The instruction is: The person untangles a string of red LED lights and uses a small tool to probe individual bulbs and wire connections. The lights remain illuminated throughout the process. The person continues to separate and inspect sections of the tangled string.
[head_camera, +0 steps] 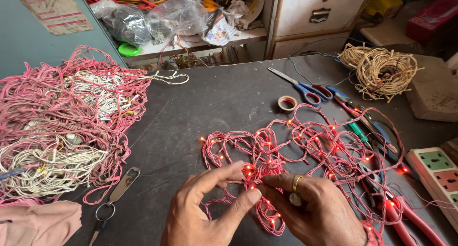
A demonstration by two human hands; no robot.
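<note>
Overhead, clear plastic bags (162, 19); below, both hands (260, 208) on lit red wire (267, 172).

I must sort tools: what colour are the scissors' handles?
Blue, with red inside the loops, on the scissors; seen in the head view.

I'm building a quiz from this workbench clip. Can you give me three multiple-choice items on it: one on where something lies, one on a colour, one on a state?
1. Where do the scissors lie on the table?
A. beside the roll of tape
B. on the heap of wires at the left
C. under the key ring

2. What colour are the scissors' handles?
A. green
B. blue
C. yellow

3. What state is the string of lights in?
A. dark
B. lit red
C. cut in pieces

Answers:
1 A: the scissors lie just right of the tape roll.
2 B: both loops are blue.
3 B: red bulbs glow along the pink wire that the left hand and right hand pinch.
</note>
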